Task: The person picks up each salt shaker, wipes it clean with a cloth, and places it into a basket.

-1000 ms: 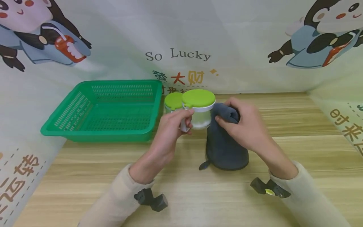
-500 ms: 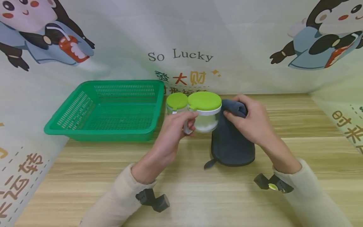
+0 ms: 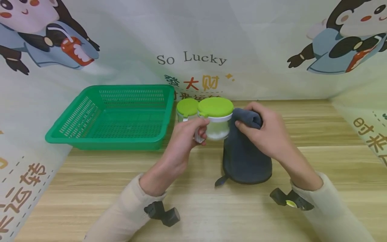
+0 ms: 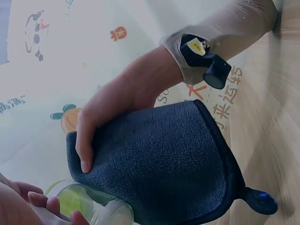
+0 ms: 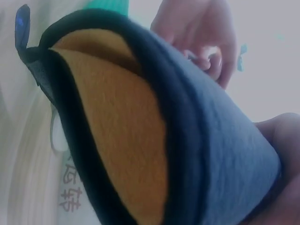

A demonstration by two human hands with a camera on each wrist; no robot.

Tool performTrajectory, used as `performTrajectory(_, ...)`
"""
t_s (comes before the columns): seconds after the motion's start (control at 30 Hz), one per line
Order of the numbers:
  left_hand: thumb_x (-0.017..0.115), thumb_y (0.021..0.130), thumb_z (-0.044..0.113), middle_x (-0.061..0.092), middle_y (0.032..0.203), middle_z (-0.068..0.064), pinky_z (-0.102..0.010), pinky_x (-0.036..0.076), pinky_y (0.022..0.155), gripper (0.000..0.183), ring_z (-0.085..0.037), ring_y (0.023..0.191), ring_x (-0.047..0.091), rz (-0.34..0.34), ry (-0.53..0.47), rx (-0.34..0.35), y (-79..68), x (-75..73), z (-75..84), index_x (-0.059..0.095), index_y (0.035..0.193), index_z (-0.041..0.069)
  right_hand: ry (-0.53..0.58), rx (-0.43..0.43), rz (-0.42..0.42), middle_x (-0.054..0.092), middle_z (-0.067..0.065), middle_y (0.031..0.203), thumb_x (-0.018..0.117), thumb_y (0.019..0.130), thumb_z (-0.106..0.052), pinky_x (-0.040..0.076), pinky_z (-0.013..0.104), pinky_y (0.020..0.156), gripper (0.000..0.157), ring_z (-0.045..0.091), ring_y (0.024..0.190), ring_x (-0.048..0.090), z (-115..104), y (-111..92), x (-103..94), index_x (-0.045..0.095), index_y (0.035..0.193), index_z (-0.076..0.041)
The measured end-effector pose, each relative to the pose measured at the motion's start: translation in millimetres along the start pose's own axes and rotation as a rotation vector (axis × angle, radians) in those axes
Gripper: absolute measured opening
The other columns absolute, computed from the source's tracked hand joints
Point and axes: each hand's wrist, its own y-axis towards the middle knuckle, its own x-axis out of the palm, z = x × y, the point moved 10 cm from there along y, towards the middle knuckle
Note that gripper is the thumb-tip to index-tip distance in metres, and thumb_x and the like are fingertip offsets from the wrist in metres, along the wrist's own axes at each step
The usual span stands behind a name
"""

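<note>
a clear jar (image 3: 216, 129) with a lime-green lid (image 3: 216, 107) sits near the middle of the desk (image 3: 211, 218); whether its base touches the wood i cannot tell. the left hand (image 3: 185, 136) has its fingers curled tight round the jar's pale handle. against the jar's right side lies a dark grey cloth (image 3: 248, 154), its top folded over and pinched between the thumb and fingers of the right hand (image 3: 267, 127). the cloth hangs down in a flared shape, a small loop (image 3: 221, 181) at its lower corner; the right wrist view shows an orange-tan inside. just behind and left of the jar stands a second green-lidded jar (image 3: 187, 107). beside that, further left, is a green basket (image 3: 109, 144) with slotted sides. behind everything rises a printed white backdrop (image 3: 257, 50) reading "so lucky".
</note>
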Motion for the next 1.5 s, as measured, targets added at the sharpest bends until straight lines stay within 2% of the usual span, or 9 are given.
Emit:
performTrajectory(0.23, 0.061, 0.097, 0.021, 0.047, 0.072, 0.001, -0.030, 0.048, 0.072, 0.031, -0.018, 0.078, 0.051, -0.010, 0.018, 0.000, -3.2, 3.9, -1.6, 0.048, 0.071, 0.010, -0.032, 0.032, 0.018, 0.066, 0.012, 0.094, 0.074, 0.091, -0.019, 0.048, 0.034, 0.069, 0.019, 0.026, 0.081, 0.057, 10.6, 5.2, -6.1, 0.068, 0.107, -0.010)
performTrajectory(0.5, 0.061, 0.097, 0.020, 0.047, 0.075, 0.002, -0.027, 0.047, 0.070, 0.028, -0.016, 0.076, 0.050, 0.001, 0.008, -0.028, -2.4, 4.9, -8.6, 0.050, 0.073, 0.011, -0.056, 0.029, -0.001, 0.068, 0.014, 0.096, 0.073, 0.091, -0.018, 0.048, 0.036, 0.069, 0.020, 0.026, 0.082, 0.058, 16.5, 6.6, -1.2, 0.069, 0.108, -0.009)
performTrajectory(0.83, 0.062, 0.097, 0.021, 0.047, 0.076, 0.002, -0.027, 0.046, 0.069, 0.028, -0.015, 0.076, 0.049, 0.002, 0.010, -0.049, -3.3, 5.2, -12.1, 0.050, 0.073, 0.011, -0.076, 0.033, -0.030, 0.069, 0.014, 0.099, 0.072, 0.092, -0.021, 0.047, 0.038, 0.072, 0.019, 0.027, 0.085, 0.059, 17.4, 5.6, 2.7, 0.068, 0.108, -0.011)
performTrajectory(1.07, 0.062, 0.097, 0.022, 0.046, 0.075, 0.003, -0.027, 0.046, 0.069, 0.028, -0.014, 0.076, 0.049, 0.005, 0.004, -0.060, -1.8, 4.4, -14.2, 0.050, 0.073, 0.012, -0.096, 0.017, -0.021, 0.069, 0.013, 0.097, 0.072, 0.091, -0.018, 0.046, 0.038, 0.072, 0.016, 0.027, 0.085, 0.058, 16.8, 5.4, 3.9, 0.067, 0.104, -0.010)
performTrajectory(1.5, 0.061, 0.098, 0.023, 0.046, 0.076, 0.002, -0.028, 0.046, 0.071, 0.029, -0.015, 0.077, 0.049, -0.002, 0.014, -0.076, 0.5, 3.9, -19.7, 0.050, 0.074, 0.012, -0.120, 0.030, -0.030, 0.069, 0.013, 0.095, 0.073, 0.091, -0.021, 0.046, 0.036, 0.067, 0.017, 0.028, 0.081, 0.059, 20.0, 5.5, 8.3, 0.067, 0.104, -0.012)
